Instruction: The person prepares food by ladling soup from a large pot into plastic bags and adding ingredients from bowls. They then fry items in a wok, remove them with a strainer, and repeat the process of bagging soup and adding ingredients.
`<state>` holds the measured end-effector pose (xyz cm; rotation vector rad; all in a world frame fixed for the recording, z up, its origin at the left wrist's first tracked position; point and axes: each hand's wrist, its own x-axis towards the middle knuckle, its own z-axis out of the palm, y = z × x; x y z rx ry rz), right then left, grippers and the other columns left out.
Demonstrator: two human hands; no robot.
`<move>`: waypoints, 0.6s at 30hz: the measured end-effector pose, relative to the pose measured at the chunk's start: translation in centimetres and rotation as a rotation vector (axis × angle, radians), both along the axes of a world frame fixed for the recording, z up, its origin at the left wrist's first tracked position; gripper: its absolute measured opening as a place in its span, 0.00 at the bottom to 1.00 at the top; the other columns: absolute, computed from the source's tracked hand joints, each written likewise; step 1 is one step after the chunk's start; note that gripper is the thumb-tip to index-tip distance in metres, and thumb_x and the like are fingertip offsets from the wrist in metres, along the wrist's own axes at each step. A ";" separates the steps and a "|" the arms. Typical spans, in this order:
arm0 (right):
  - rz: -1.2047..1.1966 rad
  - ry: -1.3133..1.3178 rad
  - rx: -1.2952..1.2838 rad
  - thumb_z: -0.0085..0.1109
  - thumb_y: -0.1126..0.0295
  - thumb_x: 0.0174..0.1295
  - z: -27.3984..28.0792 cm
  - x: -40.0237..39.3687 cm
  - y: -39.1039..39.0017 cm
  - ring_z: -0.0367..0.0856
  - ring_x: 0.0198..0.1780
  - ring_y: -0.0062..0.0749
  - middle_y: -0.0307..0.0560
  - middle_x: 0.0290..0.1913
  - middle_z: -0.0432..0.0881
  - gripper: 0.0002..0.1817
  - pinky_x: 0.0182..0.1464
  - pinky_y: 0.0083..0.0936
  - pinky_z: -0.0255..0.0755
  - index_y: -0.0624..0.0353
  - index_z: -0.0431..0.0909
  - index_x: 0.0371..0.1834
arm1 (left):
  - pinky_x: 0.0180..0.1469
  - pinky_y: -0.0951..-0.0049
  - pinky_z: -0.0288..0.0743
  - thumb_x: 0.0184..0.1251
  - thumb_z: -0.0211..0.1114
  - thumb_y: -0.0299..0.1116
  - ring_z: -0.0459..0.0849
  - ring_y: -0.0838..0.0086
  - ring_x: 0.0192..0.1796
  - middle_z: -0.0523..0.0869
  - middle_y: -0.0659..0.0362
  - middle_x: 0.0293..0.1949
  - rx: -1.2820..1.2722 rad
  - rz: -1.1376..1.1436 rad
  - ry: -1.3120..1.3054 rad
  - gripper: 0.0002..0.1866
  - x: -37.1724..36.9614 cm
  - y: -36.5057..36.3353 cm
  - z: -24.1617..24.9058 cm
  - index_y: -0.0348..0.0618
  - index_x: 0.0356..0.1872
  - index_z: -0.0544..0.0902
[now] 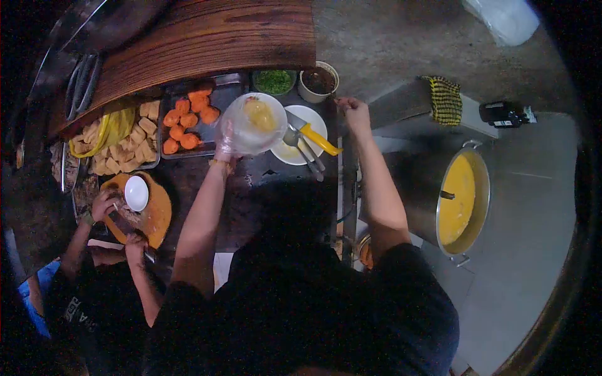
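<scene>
My left hand [226, 141], in a clear plastic glove, grips a pale bowl [256, 139] by its left side. Yellowish food [259, 116] lies inside the bowl. Beside a tub of dark brown seasoning [318, 81], the fingers of my right hand [355, 114] are closed in a pinch at the tub's right edge; what they hold is too small to make out. Just right of the bowl is a white plate [300, 116] bearing a yellow-handled knife [318, 139] and metal utensils [307, 150].
Chopped greens [274, 81], a tray of orange pieces [191, 119] and tofu-like cubes [125, 150] line the counter. At left, a co-worker's hands [135, 245] work with a knife on a round board [162, 207]. A large pot of yellow liquid [456, 197] stands right.
</scene>
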<state>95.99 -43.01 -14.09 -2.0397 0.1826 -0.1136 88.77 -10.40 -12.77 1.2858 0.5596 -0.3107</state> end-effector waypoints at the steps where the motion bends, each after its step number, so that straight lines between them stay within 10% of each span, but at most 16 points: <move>1: 0.000 0.026 0.036 0.50 0.73 0.56 1.1 -0.4 0.4 0.79 0.37 0.33 0.50 0.33 0.81 0.08 0.41 0.26 0.70 0.61 0.80 0.33 | 0.53 0.57 0.68 0.46 0.54 0.70 0.66 0.67 0.59 0.63 0.61 0.61 -0.053 -0.002 0.032 0.47 0.2 0.2 -1.2 0.54 0.65 0.54; 6: 0.191 -0.060 -0.196 0.50 0.71 0.59 7.3 -4.1 5.9 0.78 0.31 0.29 0.49 0.30 0.80 0.08 0.35 0.25 0.70 0.61 0.77 0.35 | 0.50 0.55 0.70 0.48 0.54 0.68 0.68 0.68 0.58 0.64 0.61 0.61 -0.137 0.024 0.076 0.44 1.3 0.3 -2.4 0.56 0.64 0.56; 8: 0.239 -0.305 -0.486 0.49 0.72 0.56 9.5 -4.8 8.7 0.80 0.32 0.44 0.53 0.31 0.80 0.07 0.33 0.33 0.72 0.61 0.76 0.33 | 0.49 0.61 0.71 0.53 0.56 0.62 0.68 0.69 0.57 0.65 0.60 0.59 -0.121 0.040 0.079 0.39 1.6 0.2 -0.9 0.53 0.63 0.58; 15: 0.310 0.063 -0.769 0.50 0.72 0.48 2.4 3.4 12.1 0.78 0.36 0.49 0.55 0.29 0.80 0.08 0.36 0.37 0.72 0.59 0.79 0.30 | 0.47 0.69 0.73 0.59 0.55 0.54 0.73 0.70 0.50 0.70 0.57 0.52 0.136 0.074 -0.286 0.32 2.4 2.6 -3.5 0.47 0.59 0.62; 18: 0.302 -0.027 -0.504 0.56 0.72 0.45 -2.4 5.5 11.1 0.78 0.39 0.52 0.63 0.30 0.78 0.08 0.40 0.38 0.73 0.64 0.78 0.27 | 0.46 0.68 0.72 0.59 0.55 0.54 0.73 0.70 0.48 0.72 0.58 0.50 0.162 0.149 -0.245 0.30 2.0 3.2 -2.7 0.46 0.58 0.63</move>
